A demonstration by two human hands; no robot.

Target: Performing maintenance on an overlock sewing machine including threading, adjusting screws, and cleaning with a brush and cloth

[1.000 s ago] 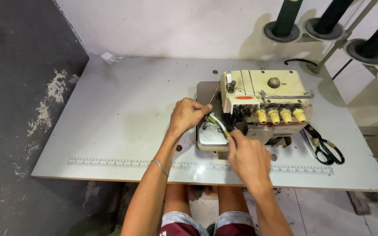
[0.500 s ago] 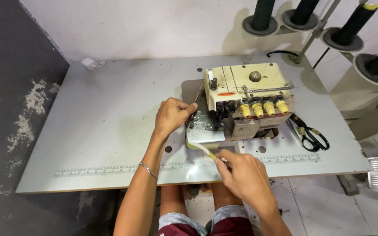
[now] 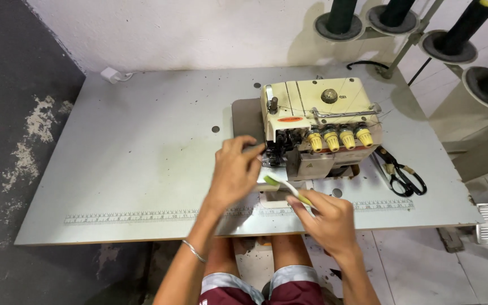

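A cream overlock sewing machine [image 3: 317,121] with four yellow tension knobs [image 3: 339,137] is seen right of centre on a grey table [image 3: 131,152]. A small brush with a pale green head [image 3: 282,187] is gripped in the right hand [image 3: 327,221], low in the middle of the frame, its bristles pointed up and left toward the machine's needle area. The left hand [image 3: 234,172] is curled, its fingertips resting by the open front of the machine; whether anything is pinched there cannot be told. Black scissors [image 3: 401,175] are laid at the right of the machine, and dark thread cones [image 3: 393,12] are stood at the upper right. Brushing of the needle and looper area is judged to be in hand; a careful, short stroke into the narrow gap would be called for
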